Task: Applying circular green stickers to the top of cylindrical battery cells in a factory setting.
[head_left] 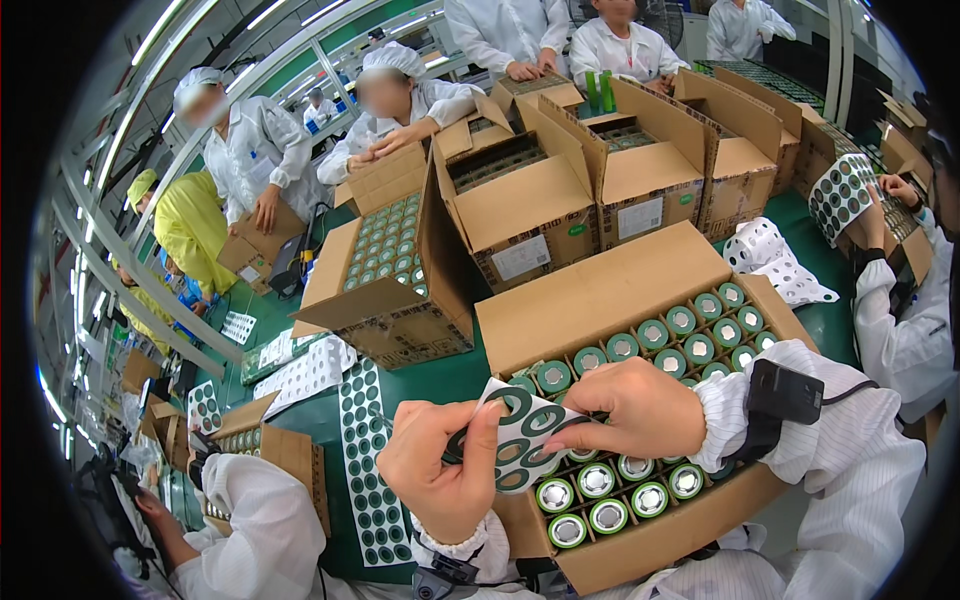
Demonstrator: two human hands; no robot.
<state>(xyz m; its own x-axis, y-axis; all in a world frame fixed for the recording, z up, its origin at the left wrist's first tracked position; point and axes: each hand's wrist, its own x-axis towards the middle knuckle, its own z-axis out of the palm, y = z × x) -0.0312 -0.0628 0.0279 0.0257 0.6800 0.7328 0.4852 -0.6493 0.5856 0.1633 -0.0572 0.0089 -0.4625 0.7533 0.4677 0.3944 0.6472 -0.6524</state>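
Observation:
Over an open cardboard box (600, 275), my left hand (445, 470) pinches a small white sheet of dark green ring stickers (513, 452) between thumb and fingers. The thumb and fingertips of my right hand (640, 405) close on the sheet's right edge; whether a loose ring is between them is hidden. Cylindrical battery cells (650, 498) stand upright in the box's divider grid. Those in the near rows show bare silver tops, while the far rows have green rings on top (653, 334). My hands and right sleeve cover part of the middle rows.
Left of the box, a long ring-sticker sheet (368, 460) lies on the green table (420, 375). Several open cartons of cells (395, 335) line the far side. A used perforated white sheet (770, 262) sits at right. Co-workers flank me, one holding a sticker sheet (842, 198).

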